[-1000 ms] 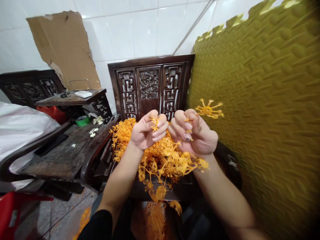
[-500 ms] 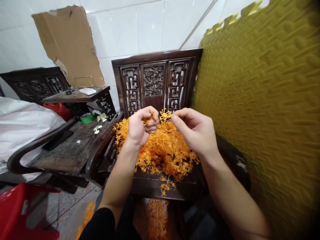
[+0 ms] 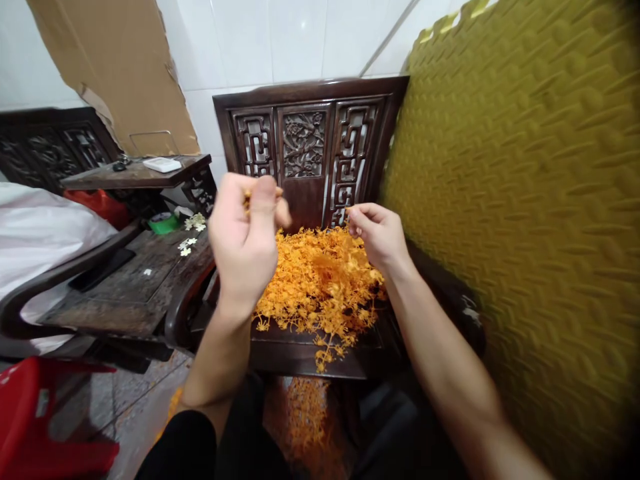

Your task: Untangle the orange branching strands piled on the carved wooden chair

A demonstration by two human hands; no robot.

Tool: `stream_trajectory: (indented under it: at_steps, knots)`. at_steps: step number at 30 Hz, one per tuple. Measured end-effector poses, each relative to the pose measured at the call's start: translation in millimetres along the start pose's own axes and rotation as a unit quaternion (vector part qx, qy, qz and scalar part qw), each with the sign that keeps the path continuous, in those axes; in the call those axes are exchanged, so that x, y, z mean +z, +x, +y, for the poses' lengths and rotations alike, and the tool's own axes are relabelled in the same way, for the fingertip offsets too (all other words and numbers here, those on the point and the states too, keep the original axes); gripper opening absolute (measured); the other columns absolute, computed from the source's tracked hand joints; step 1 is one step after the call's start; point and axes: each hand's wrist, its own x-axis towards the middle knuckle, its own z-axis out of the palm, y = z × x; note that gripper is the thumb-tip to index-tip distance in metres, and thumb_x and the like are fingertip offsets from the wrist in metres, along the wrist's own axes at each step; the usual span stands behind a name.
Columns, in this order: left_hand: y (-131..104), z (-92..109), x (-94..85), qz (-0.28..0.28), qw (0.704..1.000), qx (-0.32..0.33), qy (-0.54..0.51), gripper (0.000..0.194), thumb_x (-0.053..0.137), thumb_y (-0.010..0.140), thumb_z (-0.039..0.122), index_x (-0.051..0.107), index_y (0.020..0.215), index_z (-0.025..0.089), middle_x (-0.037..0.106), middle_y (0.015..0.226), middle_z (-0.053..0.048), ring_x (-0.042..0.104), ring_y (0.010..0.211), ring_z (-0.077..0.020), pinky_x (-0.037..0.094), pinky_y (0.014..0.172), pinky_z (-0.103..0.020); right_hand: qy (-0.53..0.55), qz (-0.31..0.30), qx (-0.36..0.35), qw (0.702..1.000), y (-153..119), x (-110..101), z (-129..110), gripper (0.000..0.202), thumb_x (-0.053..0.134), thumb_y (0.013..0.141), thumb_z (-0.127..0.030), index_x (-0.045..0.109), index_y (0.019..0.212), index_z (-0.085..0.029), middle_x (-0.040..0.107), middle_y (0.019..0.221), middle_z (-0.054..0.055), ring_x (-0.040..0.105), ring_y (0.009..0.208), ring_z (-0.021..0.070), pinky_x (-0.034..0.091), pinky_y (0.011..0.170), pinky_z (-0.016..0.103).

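A heap of small orange branching plastic flower pieces [image 3: 315, 280] lies on the seat of a dark carved wooden chair [image 3: 305, 180]. My left hand [image 3: 247, 233] is raised above the heap's left side, its fingers closed. Bits of orange show between thumb and fingers, so it holds orange flower pieces, mostly hidden and a little blurred. Over the heap's right side, my right hand [image 3: 380, 233] is closed in a pinch. A speck of orange shows at its fingertips, too small to make out in full. The hands are well apart.
At left a dark wooden chair [image 3: 105, 293] carries green tape [image 3: 164, 223] and white flower-shaped pieces [image 3: 195, 222]. A red plastic stool [image 3: 30, 413] stands lower left. A yellow foam mat [image 3: 525, 220] rises close on the right. Orange pieces lie on the floor below.
My hands have parted: the left rose toward me and left, the right drew slightly back. The orange piece that showed between them is no longer plainly visible. The view has tilted down a little.
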Motion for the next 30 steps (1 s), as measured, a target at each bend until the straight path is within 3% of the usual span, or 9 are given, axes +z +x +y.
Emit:
stream_trajectory:
  at_steps: [3,7,10,13,15,19,22,27,30]
  knots:
    - [15,-24,-4.9,-0.101,0.994,-0.023,0.03,0.022,0.059,0.104,0.042,0.067,0.103,0.021,0.072,0.083,-0.002,0.058,0.066,-0.0115,0.042,0.06,-0.026,0.162,-0.07,0.062,0.982,0,1,-13,0.039,0.09,0.071,-0.049,0.066,0.085,-0.021,0.055,0.069,-0.003,0.053,0.063,0.0114,0.04,0.06,0.027]
    - [22,-52,-3.2,-0.245,0.96,-0.049,0.123,0.03,0.06,0.102,0.041,0.077,0.108,0.018,0.078,0.09,-0.005,0.066,0.08,-0.016,0.049,0.074,-0.029,0.193,-0.149,0.062,0.968,-14,10,-46,0.04,0.086,0.074,-0.053,0.058,0.083,-0.025,0.045,0.07,-0.004,0.045,0.062,0.0117,0.041,0.058,0.028]
    - [21,-58,-0.8,-0.292,0.942,-0.059,0.154,0.036,0.071,0.093,0.049,0.08,0.108,0.017,0.08,0.099,-0.006,0.067,0.083,-0.0174,0.049,0.077,-0.03,0.18,-0.164,0.032,0.969,-22,14,-63,0.042,0.079,0.078,-0.06,0.052,0.08,-0.028,0.034,0.069,-0.005,0.035,0.059,0.0123,0.04,0.056,0.029]
    - [18,-56,1.9,-0.383,0.907,-0.098,0.147,0.048,0.079,0.085,0.052,0.079,0.119,0.018,0.072,0.076,0.0,0.055,0.064,-0.014,0.041,0.063,-0.027,0.187,-0.165,0.017,0.968,-28,17,-68,0.042,0.076,0.08,-0.06,0.05,0.077,-0.028,0.03,0.068,-0.005,0.032,0.057,0.0124,0.039,0.056,0.029]
    - [17,-53,3.8,-0.427,0.888,-0.109,0.131,0.042,0.079,0.084,0.05,0.08,0.11,0.018,0.065,0.069,0.003,0.049,0.06,-0.0121,0.037,0.061,-0.026,0.207,-0.164,0.019,0.964,-29,16,-67,0.038,0.077,0.08,-0.058,0.053,0.078,-0.028,0.034,0.069,-0.005,0.035,0.058,0.0123,0.04,0.056,0.029]
    - [18,-48,5.5,-0.417,0.897,-0.087,0.117,0.031,0.073,0.09,0.044,0.073,0.079,0.015,0.061,0.069,0.002,0.048,0.063,-0.0106,0.036,0.062,-0.026,0.211,-0.145,0.045,0.966,-24,10,-57,0.035,0.079,0.079,-0.058,0.066,0.1,-0.034,0.063,0.095,-0.001,0.059,0.077,0.0151,0.05,0.063,0.029]
    - [20,-48,3.8,-0.379,0.915,-0.079,0.111,0.033,0.067,0.094,0.045,0.069,0.078,0.016,0.058,0.067,0.002,0.045,0.062,-0.0102,0.033,0.06,-0.026,0.211,-0.137,0.071,0.965,-16,6,-47,0.057,0.088,0.073,-0.054,0.065,0.123,-0.037,0.07,0.121,0.0,0.069,0.1,0.0182,0.059,0.076,0.031]
    - [22,-53,2.0,-0.348,0.93,-0.069,0.099,0.032,0.064,0.098,0.043,0.07,0.083,0.015,0.07,0.081,-0.002,0.056,0.071,-0.0117,0.042,0.069,-0.026,0.111,-0.206,0.096,0.967,-16,12,-40,0.049,0.094,0.072,-0.047,0.075,0.109,-0.02,0.076,0.102,0.005,0.07,0.085,0.0139,0.06,0.078,0.029]
    - [21,-55,3.9,-0.333,0.932,-0.05,0.135,0.028,0.063,0.098,0.038,0.07,0.083,0.016,0.073,0.082,-0.002,0.06,0.075,-0.0124,0.044,0.073,-0.026,0.082,-0.236,0.074,0.965,-24,16,-44,0.044,0.094,0.074,-0.041,0.075,0.107,-0.018,0.074,0.095,0.003,0.068,0.079,0.0128,0.059,0.075,0.029]
